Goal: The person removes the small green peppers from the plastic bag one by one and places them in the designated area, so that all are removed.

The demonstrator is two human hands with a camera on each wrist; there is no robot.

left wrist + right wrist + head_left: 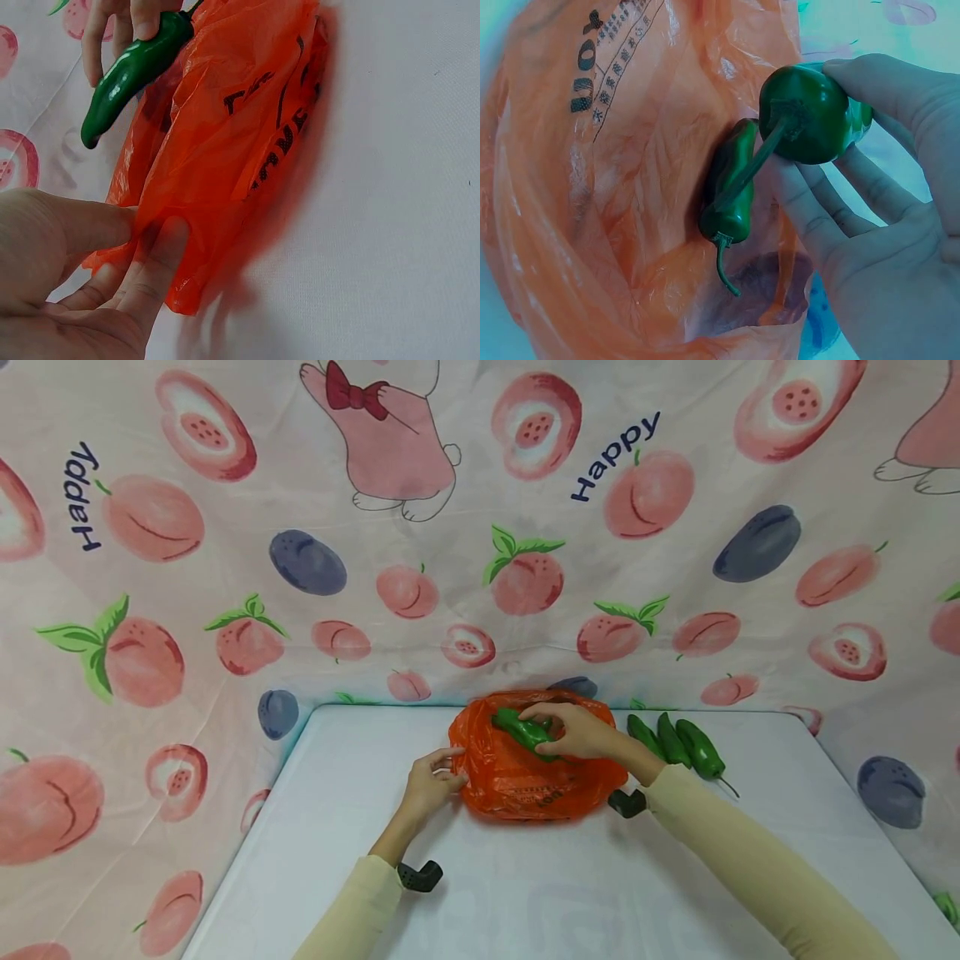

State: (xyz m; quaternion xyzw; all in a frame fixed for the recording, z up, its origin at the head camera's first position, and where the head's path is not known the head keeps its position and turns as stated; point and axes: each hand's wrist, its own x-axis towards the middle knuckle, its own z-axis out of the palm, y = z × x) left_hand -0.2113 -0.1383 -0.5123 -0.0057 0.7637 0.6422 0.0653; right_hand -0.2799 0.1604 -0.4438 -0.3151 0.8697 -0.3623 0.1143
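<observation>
An orange-red plastic bag (525, 789) with dark print lies on the white table. Above its opening my right hand (577, 731) holds a green pepper (525, 731) between thumb and fingers; the right wrist view shows this pepper (806, 112) stem toward the camera. A second green pepper (731, 187) rests in the bag (652, 172), under the held one. At the bag's left edge, my left hand (431, 785) pinches the plastic between thumb and fingers, plain in the left wrist view, where the hand (97, 277) is at the bag's corner (184, 292).
Three green peppers (699, 749) lie side by side on the table (525, 893) just right of the bag, beyond my right forearm. A peach-printed cloth (465, 552) hangs behind the table's back edge and around its sides.
</observation>
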